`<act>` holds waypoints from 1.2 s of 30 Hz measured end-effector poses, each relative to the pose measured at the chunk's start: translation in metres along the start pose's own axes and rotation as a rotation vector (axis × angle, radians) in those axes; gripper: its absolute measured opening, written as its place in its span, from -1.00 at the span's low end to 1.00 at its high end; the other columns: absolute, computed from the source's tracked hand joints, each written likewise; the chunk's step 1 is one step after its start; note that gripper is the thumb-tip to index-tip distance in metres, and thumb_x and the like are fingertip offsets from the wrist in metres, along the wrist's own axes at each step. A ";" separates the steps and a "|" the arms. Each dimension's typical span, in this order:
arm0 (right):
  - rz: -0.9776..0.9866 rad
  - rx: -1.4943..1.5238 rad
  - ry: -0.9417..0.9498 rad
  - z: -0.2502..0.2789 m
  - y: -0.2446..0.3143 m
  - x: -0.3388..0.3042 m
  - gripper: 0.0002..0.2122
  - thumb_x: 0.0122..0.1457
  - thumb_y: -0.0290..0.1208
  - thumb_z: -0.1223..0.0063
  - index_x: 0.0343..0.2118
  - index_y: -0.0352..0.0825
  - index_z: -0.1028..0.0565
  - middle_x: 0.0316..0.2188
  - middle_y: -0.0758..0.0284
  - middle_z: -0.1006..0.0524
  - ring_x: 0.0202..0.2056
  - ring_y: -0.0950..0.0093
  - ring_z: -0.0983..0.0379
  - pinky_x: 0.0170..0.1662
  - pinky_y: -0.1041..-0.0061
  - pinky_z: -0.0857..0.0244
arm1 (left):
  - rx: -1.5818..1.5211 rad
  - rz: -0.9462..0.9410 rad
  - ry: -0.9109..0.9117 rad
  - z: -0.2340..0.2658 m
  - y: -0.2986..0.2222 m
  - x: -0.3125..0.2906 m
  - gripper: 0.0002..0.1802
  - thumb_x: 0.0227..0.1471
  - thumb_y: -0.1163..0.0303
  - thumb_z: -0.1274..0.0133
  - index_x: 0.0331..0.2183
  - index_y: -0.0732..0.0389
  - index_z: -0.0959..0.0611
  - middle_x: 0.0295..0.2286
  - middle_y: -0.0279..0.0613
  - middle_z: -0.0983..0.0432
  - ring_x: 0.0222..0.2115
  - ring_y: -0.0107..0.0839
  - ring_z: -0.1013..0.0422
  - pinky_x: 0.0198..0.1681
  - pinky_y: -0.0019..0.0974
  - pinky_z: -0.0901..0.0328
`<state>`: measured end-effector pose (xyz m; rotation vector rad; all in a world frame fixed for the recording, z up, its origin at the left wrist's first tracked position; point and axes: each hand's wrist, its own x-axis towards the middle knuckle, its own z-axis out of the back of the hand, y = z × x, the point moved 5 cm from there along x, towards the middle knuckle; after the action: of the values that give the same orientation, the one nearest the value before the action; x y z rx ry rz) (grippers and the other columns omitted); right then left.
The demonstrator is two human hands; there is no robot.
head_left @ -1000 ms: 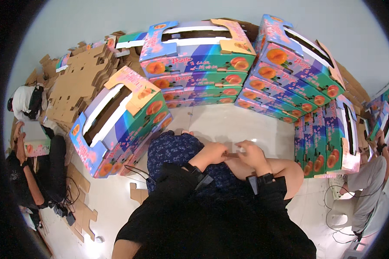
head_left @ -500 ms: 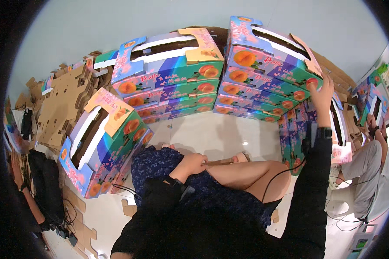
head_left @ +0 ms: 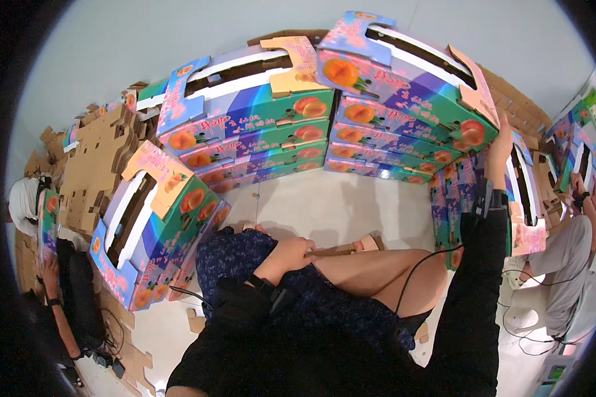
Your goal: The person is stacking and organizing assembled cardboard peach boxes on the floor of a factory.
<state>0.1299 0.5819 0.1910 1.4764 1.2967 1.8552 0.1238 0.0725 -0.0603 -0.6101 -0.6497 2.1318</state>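
Note:
My left hand [head_left: 290, 255] rests on my knee over a dark patterned skirt, fingers curled, holding nothing that I can see. My right arm in a black sleeve reaches up to the right, and my right hand [head_left: 498, 147] lies on the top corner of a stack of colourful fruit boxes [head_left: 523, 192]. A thin black cable runs from my right wrist down across my thigh. Two taller stacks of the same boxes [head_left: 258, 126] stand ahead of me, and another stack [head_left: 159, 225] stands at my left.
Piles of flat brown cardboard [head_left: 93, 159] lie at the far left. One person sits at the left [head_left: 53, 264] and another at the right [head_left: 569, 258] among more boxes. A patch of pale floor [head_left: 338, 205] lies between the stacks.
My hands were together over my lap. My right arm has since lifted up to the right onto the box stack; my left hand stayed on my knee. My head has turned right.

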 end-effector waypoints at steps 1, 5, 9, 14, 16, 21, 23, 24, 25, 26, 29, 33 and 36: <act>-0.005 -0.007 -0.004 0.004 -0.002 -0.003 -0.48 0.21 0.00 0.06 -0.12 -0.49 -0.47 -0.21 0.21 -0.52 -0.19 0.46 -0.43 -0.08 0.53 -0.24 | -0.004 -0.001 0.000 0.000 -0.002 0.001 -0.73 -0.10 0.22 -0.16 -0.32 0.13 -0.63 -0.40 -0.03 -0.55 -0.32 -0.02 -0.47 -0.24 -0.05 -0.35; -0.470 0.359 0.183 -0.026 0.027 -0.052 -0.46 0.16 0.14 0.10 0.01 -0.21 -0.41 -0.09 0.31 -0.51 -0.05 0.40 -0.44 -0.09 0.43 -0.35 | 0.008 0.027 0.003 0.004 -0.001 -0.005 -0.73 -0.09 0.21 -0.16 -0.32 0.12 -0.63 -0.40 -0.03 -0.55 -0.32 -0.03 -0.47 -0.25 -0.06 -0.35; -0.720 0.342 0.284 -0.024 0.027 -0.054 -0.42 0.10 0.13 0.02 0.03 -0.24 -0.41 -0.04 0.25 -0.48 -0.02 0.31 -0.43 -0.11 0.20 -0.43 | 0.025 0.006 -0.011 0.005 -0.005 -0.005 -0.74 -0.09 0.21 -0.15 -0.32 0.12 -0.63 -0.39 -0.04 -0.55 -0.32 -0.03 -0.47 -0.25 -0.06 -0.35; -0.722 0.417 0.454 -0.028 0.050 -0.080 -0.48 0.16 0.05 0.15 0.09 -0.18 -0.35 0.01 0.23 -0.44 -0.01 0.29 -0.42 -0.06 0.29 -0.38 | 0.004 0.037 0.016 0.001 0.003 -0.006 -0.74 -0.08 0.20 -0.16 -0.31 0.11 -0.63 -0.38 -0.04 -0.55 -0.30 -0.02 -0.46 -0.24 -0.06 -0.34; -0.587 0.571 0.520 -0.029 0.068 -0.095 -0.47 0.17 0.04 0.15 0.12 -0.20 -0.33 0.02 0.21 -0.44 -0.01 0.29 -0.42 -0.06 0.30 -0.38 | 0.013 0.023 0.001 0.001 0.002 -0.004 -0.73 -0.08 0.19 -0.16 -0.31 0.11 -0.63 -0.38 -0.03 -0.55 -0.30 -0.02 -0.46 -0.24 -0.05 -0.34; -0.768 0.545 0.390 -0.019 0.082 -0.134 -0.47 0.18 0.09 0.19 0.15 -0.06 -0.31 0.03 0.30 -0.43 0.02 0.34 -0.39 -0.02 0.28 -0.32 | 0.041 0.010 -0.009 -0.003 -0.001 -0.005 -0.68 -0.06 0.13 -0.15 -0.31 0.12 -0.64 -0.38 -0.02 -0.55 -0.29 -0.01 -0.46 -0.22 -0.04 -0.34; -0.775 0.628 0.516 -0.022 0.078 -0.137 -0.48 0.17 0.13 0.18 0.15 0.02 -0.32 0.03 0.35 -0.44 0.03 0.37 -0.38 0.00 0.27 -0.29 | 0.049 0.032 0.036 -0.002 -0.003 -0.006 -0.65 -0.06 0.07 -0.15 -0.31 0.12 -0.64 -0.38 -0.01 -0.55 -0.29 -0.01 -0.46 -0.22 -0.04 -0.34; -0.716 0.652 0.515 -0.026 0.079 -0.136 -0.47 0.16 0.10 0.17 0.14 -0.04 -0.33 0.03 0.36 -0.44 0.03 0.37 -0.38 0.01 0.27 -0.30 | 0.052 0.022 0.033 -0.005 -0.001 -0.005 -0.65 -0.06 0.07 -0.15 -0.31 0.12 -0.64 -0.38 -0.01 -0.55 -0.29 -0.01 -0.46 -0.22 -0.04 -0.34; -0.706 0.651 0.510 -0.027 0.077 -0.137 -0.47 0.16 0.10 0.17 0.14 -0.04 -0.33 0.03 0.36 -0.44 0.03 0.37 -0.38 0.01 0.27 -0.30 | 0.062 0.027 0.026 -0.010 0.008 -0.005 -0.64 -0.06 0.06 -0.15 -0.31 0.12 -0.64 -0.38 -0.01 -0.55 -0.29 0.00 -0.46 -0.22 -0.04 -0.34; -0.697 0.661 0.491 -0.027 0.079 -0.140 -0.48 0.16 0.06 0.18 0.13 -0.08 -0.34 0.03 0.36 -0.44 0.02 0.37 -0.39 0.02 0.28 -0.30 | 0.069 0.029 0.021 -0.012 0.011 -0.005 -0.63 -0.07 0.04 -0.16 -0.32 0.11 -0.65 -0.38 -0.01 -0.56 -0.28 0.00 -0.46 -0.22 -0.05 -0.34; -0.646 0.719 0.458 -0.026 0.096 -0.143 -0.50 0.16 -0.04 0.20 0.10 -0.19 -0.36 0.03 0.34 -0.43 0.03 0.35 -0.39 0.06 0.28 -0.30 | 0.081 -0.031 -0.031 -0.011 0.013 -0.005 -0.69 -0.07 0.15 -0.16 -0.29 0.12 -0.64 -0.45 -0.04 -0.58 -0.38 -0.06 -0.50 -0.32 -0.08 -0.37; -0.601 0.713 0.366 -0.006 0.117 -0.146 -0.50 0.16 -0.06 0.21 0.09 -0.25 -0.36 0.02 0.29 -0.44 0.04 0.31 -0.38 0.05 0.25 -0.31 | 0.093 0.004 -0.008 -0.011 0.014 -0.008 -0.69 -0.07 0.15 -0.15 -0.29 0.11 -0.64 -0.44 -0.05 -0.59 -0.38 -0.07 -0.51 -0.32 -0.10 -0.37; -0.577 0.694 0.343 0.022 0.124 -0.141 -0.50 0.15 -0.08 0.20 0.08 -0.29 -0.36 0.03 0.26 -0.43 0.04 0.29 -0.38 0.05 0.22 -0.32 | 0.103 -0.008 -0.019 -0.013 0.014 -0.012 -0.69 -0.07 0.14 -0.14 -0.29 0.10 -0.64 -0.43 -0.07 -0.60 -0.38 -0.08 -0.51 -0.31 -0.11 -0.38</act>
<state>0.2233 0.4211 0.2251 0.8882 2.3974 1.3552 0.1309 0.0579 -0.0766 -0.5312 -0.5481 2.1514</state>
